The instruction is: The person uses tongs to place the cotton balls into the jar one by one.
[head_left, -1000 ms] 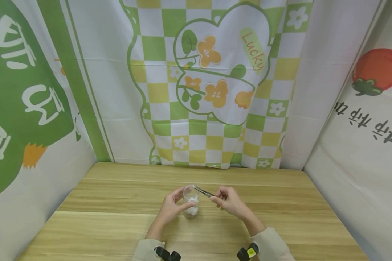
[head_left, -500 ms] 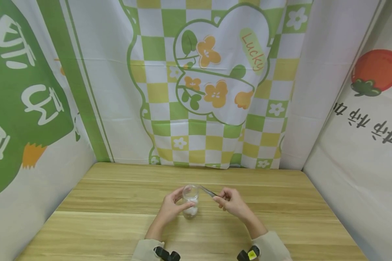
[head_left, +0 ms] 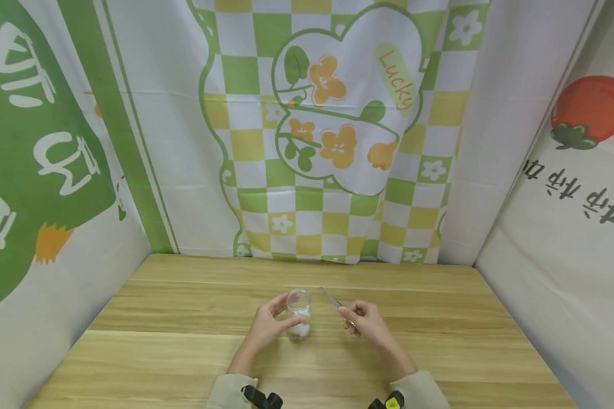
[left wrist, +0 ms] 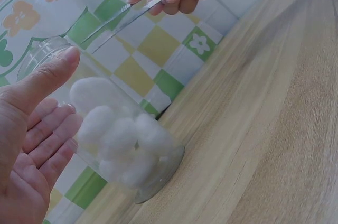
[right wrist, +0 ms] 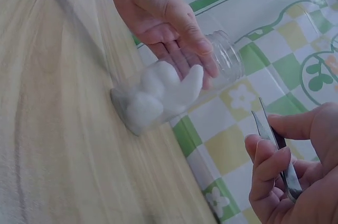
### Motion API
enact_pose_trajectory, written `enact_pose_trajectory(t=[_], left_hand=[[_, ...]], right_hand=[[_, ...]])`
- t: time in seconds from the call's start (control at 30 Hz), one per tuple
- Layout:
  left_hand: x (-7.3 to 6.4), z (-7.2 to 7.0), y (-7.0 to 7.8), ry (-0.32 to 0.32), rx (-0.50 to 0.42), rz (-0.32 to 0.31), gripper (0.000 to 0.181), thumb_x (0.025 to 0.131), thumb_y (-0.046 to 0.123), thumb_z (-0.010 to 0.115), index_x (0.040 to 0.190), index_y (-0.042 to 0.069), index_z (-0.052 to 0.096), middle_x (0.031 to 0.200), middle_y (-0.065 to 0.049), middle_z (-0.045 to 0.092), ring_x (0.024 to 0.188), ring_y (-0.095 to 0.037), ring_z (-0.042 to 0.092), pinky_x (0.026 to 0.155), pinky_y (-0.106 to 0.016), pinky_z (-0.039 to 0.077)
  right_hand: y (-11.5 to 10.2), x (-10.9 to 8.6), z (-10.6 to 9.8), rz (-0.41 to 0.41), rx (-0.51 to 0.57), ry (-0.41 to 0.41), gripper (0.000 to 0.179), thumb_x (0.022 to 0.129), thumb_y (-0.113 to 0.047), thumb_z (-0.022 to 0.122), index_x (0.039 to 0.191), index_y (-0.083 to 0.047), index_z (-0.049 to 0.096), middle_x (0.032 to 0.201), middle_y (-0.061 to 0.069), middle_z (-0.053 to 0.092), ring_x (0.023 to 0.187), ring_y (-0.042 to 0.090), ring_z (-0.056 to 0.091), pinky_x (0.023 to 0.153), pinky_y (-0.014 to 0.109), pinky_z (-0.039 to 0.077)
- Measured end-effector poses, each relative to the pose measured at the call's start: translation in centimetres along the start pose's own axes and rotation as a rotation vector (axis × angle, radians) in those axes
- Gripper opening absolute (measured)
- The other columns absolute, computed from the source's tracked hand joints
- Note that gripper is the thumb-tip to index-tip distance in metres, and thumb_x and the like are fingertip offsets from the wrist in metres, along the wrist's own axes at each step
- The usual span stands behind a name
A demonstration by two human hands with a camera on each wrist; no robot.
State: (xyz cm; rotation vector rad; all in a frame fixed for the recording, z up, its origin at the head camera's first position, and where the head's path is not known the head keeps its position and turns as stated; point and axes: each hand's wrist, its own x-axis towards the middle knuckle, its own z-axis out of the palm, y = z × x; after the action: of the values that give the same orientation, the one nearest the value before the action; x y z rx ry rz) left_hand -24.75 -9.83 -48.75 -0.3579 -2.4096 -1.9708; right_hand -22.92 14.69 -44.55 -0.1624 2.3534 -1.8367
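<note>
A clear, lidless jar (head_left: 298, 311) stands upright on the wooden table, with white cotton balls (left wrist: 119, 137) filling its lower part. My left hand (head_left: 269, 325) holds the jar from its left side, thumb across the front and fingers behind. To the right of the jar, my right hand (head_left: 369, 324) pinches metal tweezers (head_left: 331, 297) between thumb and fingers. The tweezers' tips (right wrist: 257, 109) point up and away, apart from the jar. In the right wrist view the tips are slightly spread, and nothing shows between them.
The wooden table (head_left: 184, 318) reaches back to a green-and-yellow checked curtain (head_left: 307, 227). Printed cloths hang at the left (head_left: 56, 142) and right (head_left: 558, 238). Dark wrist cameras sit on both sleeves.
My right hand has drawn the tweezers rightward, from over the jar's mouth to a spot clear of its rim. The left hand and jar have stayed in place.
</note>
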Motion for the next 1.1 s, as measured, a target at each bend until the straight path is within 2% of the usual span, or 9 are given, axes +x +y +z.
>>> enact_pose_trajectory(t=[0.23,0.53,0.73,1.1], left_hand=[[0.1,0.1,-0.1,0.016,0.002,-0.005,0.061,0.078,0.021,0.08,0.133,0.013,0.056,0.139,-0.013,0.058,0.133,-0.041,0.05,0.114,-0.058,0.037],[0.1,0.1,-0.1,0.026,0.009,-0.001,0.062,0.078,0.02,0.08,0.134,0.012,0.056,0.138,-0.015,0.059,0.132,-0.04,0.051,0.114,-0.055,0.039],[0.2,0.1,-0.1,0.02,-0.001,0.0,0.062,0.078,0.019,0.08,0.134,0.011,0.055,0.138,-0.015,0.058,0.132,-0.04,0.051,0.114,-0.055,0.038],[0.2,0.1,-0.1,0.022,0.004,-0.009,0.059,0.078,0.02,0.08,0.132,0.014,0.057,0.137,-0.014,0.06,0.131,-0.04,0.051,0.114,-0.056,0.039]], right_hand=[[1.5,0.3,0.6,0.131,0.124,0.054,0.023,0.093,-0.02,0.062,0.087,0.002,0.059,0.064,-0.004,0.057,0.056,0.004,0.049,0.048,0.013,0.04],[3.0,0.0,0.8,0.216,0.238,0.011,0.03,0.095,-0.024,0.06,0.098,0.006,0.062,0.066,-0.006,0.06,0.055,0.001,0.049,0.046,0.009,0.04],[3.6,-0.2,0.6,0.244,0.219,0.012,0.035,0.094,-0.028,0.059,0.103,0.005,0.062,0.066,-0.007,0.06,0.056,0.001,0.05,0.047,0.01,0.041],[4.0,-0.5,-0.2,0.272,0.154,0.05,0.036,0.093,-0.034,0.061,0.097,0.002,0.068,0.063,-0.009,0.058,0.052,0.002,0.046,0.044,0.012,0.039]])
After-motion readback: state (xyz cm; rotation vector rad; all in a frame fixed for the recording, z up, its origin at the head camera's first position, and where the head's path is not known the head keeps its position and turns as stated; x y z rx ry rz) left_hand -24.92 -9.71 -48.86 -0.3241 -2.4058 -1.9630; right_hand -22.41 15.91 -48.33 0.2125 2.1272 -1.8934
